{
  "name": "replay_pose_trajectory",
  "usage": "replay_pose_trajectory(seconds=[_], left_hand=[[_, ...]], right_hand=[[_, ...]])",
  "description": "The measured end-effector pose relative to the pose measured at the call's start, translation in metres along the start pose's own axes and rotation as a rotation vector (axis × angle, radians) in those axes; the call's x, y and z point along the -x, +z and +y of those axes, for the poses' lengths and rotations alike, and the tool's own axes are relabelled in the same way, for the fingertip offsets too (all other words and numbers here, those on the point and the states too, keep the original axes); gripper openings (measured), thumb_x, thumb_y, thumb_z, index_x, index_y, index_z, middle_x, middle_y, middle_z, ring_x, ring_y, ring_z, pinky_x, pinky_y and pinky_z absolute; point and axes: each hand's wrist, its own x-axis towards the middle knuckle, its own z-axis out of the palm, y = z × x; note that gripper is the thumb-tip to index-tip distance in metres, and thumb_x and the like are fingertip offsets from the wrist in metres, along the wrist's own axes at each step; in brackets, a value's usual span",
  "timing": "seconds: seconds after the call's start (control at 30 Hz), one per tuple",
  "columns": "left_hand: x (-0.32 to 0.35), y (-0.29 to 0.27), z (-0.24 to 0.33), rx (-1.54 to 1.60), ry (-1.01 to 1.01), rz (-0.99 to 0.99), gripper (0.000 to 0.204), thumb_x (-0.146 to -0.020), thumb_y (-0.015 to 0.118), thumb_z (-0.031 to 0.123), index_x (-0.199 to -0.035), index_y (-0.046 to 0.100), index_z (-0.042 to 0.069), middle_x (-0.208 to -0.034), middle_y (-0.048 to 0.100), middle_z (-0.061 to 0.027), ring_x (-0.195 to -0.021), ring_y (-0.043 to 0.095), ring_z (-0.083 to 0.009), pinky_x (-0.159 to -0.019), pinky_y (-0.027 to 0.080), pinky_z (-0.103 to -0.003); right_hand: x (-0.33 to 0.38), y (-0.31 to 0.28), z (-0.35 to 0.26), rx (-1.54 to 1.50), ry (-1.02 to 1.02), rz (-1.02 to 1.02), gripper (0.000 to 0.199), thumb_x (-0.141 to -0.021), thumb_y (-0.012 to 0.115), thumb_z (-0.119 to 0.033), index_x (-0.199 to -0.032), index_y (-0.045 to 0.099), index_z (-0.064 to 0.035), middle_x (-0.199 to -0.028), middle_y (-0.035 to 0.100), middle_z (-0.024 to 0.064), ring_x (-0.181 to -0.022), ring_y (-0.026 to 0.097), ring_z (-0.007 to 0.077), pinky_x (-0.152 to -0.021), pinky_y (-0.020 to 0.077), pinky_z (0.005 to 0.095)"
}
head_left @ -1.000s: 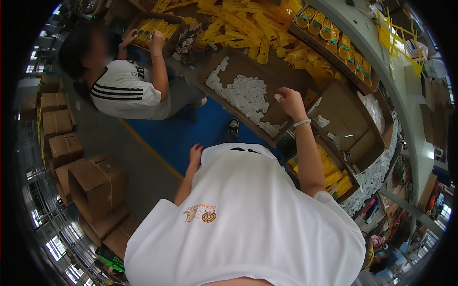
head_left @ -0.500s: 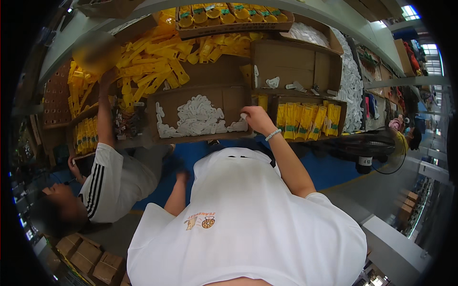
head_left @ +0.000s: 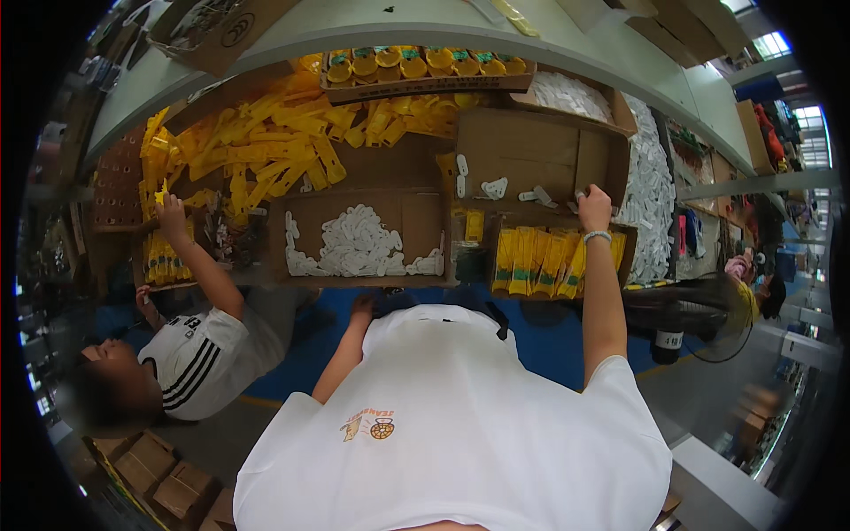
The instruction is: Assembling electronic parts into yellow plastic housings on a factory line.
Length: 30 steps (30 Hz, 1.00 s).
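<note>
My right hand [head_left: 595, 209] reaches into the right end of the upper cardboard box [head_left: 518, 133], its fingers pinched together. A small white plastic part [head_left: 579, 196] shows at the fingertips. A few similar white plastic parts [head_left: 494, 188] lie along the near side of that box. Low beside my waist hangs my left hand [head_left: 362, 306], blurred, with its fingers hidden from view. In front of it stands a shallow cardboard box [head_left: 423, 212] holding a heap of white plastic parts [head_left: 359, 241].
Yellow packed pieces [head_left: 542, 257] stand in a box below my right hand. Loose yellow plastic pieces [head_left: 266, 133] pile up at far left. A co-worker's hand [head_left: 174, 219] holds a yellow piece there. A shelf edge [head_left: 425, 34] crosses the top; a black fan [head_left: 686, 305] stands right.
My right hand has moved right and farther in, from the lower box of white parts to the upper box. The view has shifted, and the co-worker's hand has drawn back from the yellow pile.
</note>
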Motion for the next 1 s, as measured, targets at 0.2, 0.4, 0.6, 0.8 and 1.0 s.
replay_pose_trajectory(seconds=[0.2, 0.4, 0.6, 0.8, 1.0], left_hand=[[0.089, -0.004, 0.026, 0.145, -0.149, 0.303, 0.029, -0.088, 0.050, 0.016, -0.114, 0.059, 0.005, -0.090, 0.065, -0.0101, -0.070, 0.061, -0.0203, -0.059, 0.046, -0.032], [0.140, 0.047, 0.077, 0.261, -0.059, 0.333, 0.031, -0.089, 0.051, 0.013, -0.117, 0.058, 0.002, -0.103, 0.065, -0.0098, -0.082, 0.062, -0.0196, -0.069, 0.048, -0.033], [0.195, 0.118, 0.230, 0.319, 0.316, 0.105, 0.032, -0.091, 0.057, 0.013, -0.121, 0.058, 0.002, -0.108, 0.064, -0.0082, -0.096, 0.061, -0.0168, -0.083, 0.049, -0.030], [0.247, 0.174, 0.365, 0.305, 0.815, -0.028, 0.031, -0.091, 0.057, 0.004, -0.121, 0.058, -0.001, -0.107, 0.061, -0.0084, -0.099, 0.060, -0.0172, -0.086, 0.049, -0.029], [0.261, 0.196, 0.397, 0.189, 0.918, -0.010, 0.023, -0.086, 0.063, -0.001, -0.108, 0.064, -0.005, -0.101, 0.060, -0.0080, -0.090, 0.063, -0.0141, -0.079, 0.051, -0.023]], right_hand=[[-0.053, 0.035, 0.028, 0.047, 0.121, -0.227, 0.026, -0.081, 0.060, -0.014, -0.100, 0.066, 0.0026, -0.104, 0.063, 0.0285, -0.098, 0.062, 0.0429, -0.083, 0.0521, 0.0482], [-0.033, 0.025, 0.027, -0.023, -0.043, -0.128, 0.022, -0.075, 0.059, 0.000, -0.095, 0.065, 0.0045, -0.100, 0.064, 0.0264, -0.092, 0.063, 0.0405, -0.080, 0.0517, 0.0458], [0.008, -0.075, -0.034, -1.022, -0.331, 0.030, 0.023, -0.080, 0.061, 0.007, -0.102, 0.063, 0.0024, -0.107, 0.064, 0.0103, -0.099, 0.063, 0.0181, -0.082, 0.0518, 0.0295], [0.041, -0.108, -0.073, -1.463, -0.442, -0.331, 0.024, -0.081, 0.058, 0.012, -0.102, 0.064, 0.0033, -0.107, 0.064, 0.0100, -0.096, 0.063, 0.0185, -0.086, 0.0506, 0.0279], [0.092, -0.098, -0.099, -1.572, -0.398, -0.620, 0.026, -0.079, 0.058, 0.015, -0.102, 0.064, 0.0047, -0.103, 0.065, 0.0099, -0.096, 0.063, 0.0179, -0.087, 0.0509, 0.0279]])
